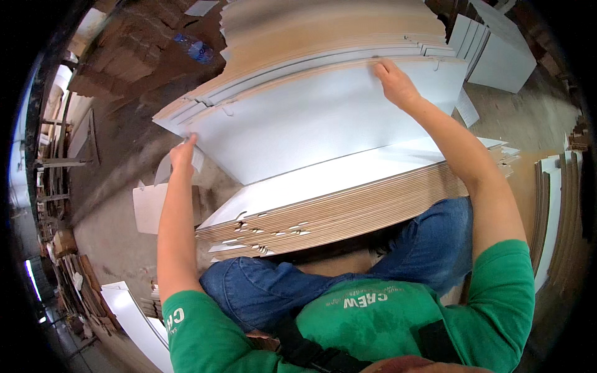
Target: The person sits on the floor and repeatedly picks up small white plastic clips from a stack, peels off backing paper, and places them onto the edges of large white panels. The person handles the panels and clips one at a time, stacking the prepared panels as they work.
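Observation:
A white-faced cardboard sheet (311, 118) with brown edges and small cut slots stands tilted in front of me. My left hand (185, 153) is closed on its left corner, thumb on the white face. At its top edge, toward the right, my right hand (398, 84) pinches the board with bent fingers. The sheet's lower edge meets the back of a flat stack of cardboard sheets (348, 205), white on top, lying by my knees. Right behind the held sheet leans a thick pile of brown cardboard sheets (336, 22).
A plastic bottle (196, 48) lies at the far left near brown cardboard piles. White boards (507, 53) stand at the far right. Beside my left arm sits a pale cardboard piece (149, 208). More upright sheets (550, 211) line the right side, and a white panel (134, 317) is lower left.

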Tool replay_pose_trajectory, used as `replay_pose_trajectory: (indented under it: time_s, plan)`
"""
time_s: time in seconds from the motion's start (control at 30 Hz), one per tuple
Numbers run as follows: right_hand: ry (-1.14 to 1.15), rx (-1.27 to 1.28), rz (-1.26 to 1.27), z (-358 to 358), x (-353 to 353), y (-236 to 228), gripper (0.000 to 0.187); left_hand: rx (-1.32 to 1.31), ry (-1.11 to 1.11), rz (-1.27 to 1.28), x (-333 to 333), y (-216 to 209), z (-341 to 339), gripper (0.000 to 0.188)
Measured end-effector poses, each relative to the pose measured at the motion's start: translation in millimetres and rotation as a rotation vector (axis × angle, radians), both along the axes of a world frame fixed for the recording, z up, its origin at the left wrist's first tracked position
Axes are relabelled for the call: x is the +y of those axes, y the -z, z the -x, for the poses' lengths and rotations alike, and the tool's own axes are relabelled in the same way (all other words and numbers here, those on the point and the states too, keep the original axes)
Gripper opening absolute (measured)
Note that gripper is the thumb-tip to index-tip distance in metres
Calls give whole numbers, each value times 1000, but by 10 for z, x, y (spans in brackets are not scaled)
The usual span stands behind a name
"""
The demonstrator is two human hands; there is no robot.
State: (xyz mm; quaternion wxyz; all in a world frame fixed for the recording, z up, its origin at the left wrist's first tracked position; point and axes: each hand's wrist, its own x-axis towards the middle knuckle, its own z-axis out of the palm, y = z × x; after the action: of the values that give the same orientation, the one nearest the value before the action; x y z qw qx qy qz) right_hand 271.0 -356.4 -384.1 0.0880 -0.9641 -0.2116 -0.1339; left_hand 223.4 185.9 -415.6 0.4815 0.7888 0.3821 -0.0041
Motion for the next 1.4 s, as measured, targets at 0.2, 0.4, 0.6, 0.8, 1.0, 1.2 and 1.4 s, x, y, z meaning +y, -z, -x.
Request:
replay_pose_trajectory:
  time_s: [0.2,0.4,0.6,0.8,1.0,1.2,1.4]
  plan:
    - [65,-38,-321,-269,-367,-186,26,-121,-81,123,234,43,-70,66]
    - [-10,2,-357,-87,-202,-504,18,-24,32,-237,-131,-129,-168,51]
    - [-33,47,-364,-71,-3,-526,15,-213,-141,24,-62,-218,-93,38]
    - [-181,95,-387,37,169,-596,14,62,-8,236,-88,-868,251,26]
    - [-265,1185,148,538,860,-1084,30,-86,113,-121,-237,-1284,679,42]
    - [-437,952,-287,759,1007,-1282,25,-430,386,157,-1151,-1906,990,39]
    - [-567,361,-643,1020,1176,-1867,11,-457,637,227,-1826,-2257,1158,40]
